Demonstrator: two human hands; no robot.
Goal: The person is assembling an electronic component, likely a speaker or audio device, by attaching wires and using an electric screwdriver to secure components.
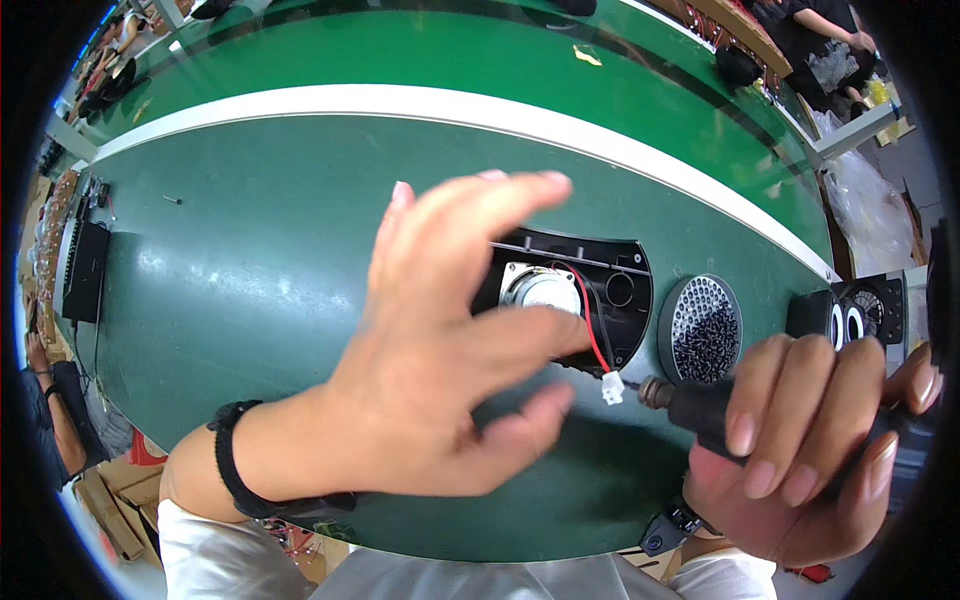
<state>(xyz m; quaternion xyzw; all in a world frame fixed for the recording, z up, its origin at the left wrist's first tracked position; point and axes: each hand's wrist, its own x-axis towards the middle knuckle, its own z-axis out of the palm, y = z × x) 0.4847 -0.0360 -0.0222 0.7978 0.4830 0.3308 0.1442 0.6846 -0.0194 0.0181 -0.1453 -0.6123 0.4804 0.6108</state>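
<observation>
My left hand (430, 350), somewhat blurred, reaches over a black plastic housing (632, 275) with its fingers spread, covering the housing's left part. Inside the housing sits a small speaker (545, 290) with a silvery frame. A fingertip lies over the speaker's lower edge; contact is unclear. From the speaker a red wire (590, 318) and a black one lead to a white plug (612, 388) at the housing's near edge. In my right hand (790, 480) is a black electric screwdriver (700, 408), fingers wrapped round it, its bit pointing left behind the plug.
Right of the housing stands a round dish (741, 335) of small black screws. Black parts with white rings (840, 320) stand at the right edge. A black box (88, 270) is on the left. Beyond the white rail (330, 100) runs a green belt (430, 60). Other people work farther off.
</observation>
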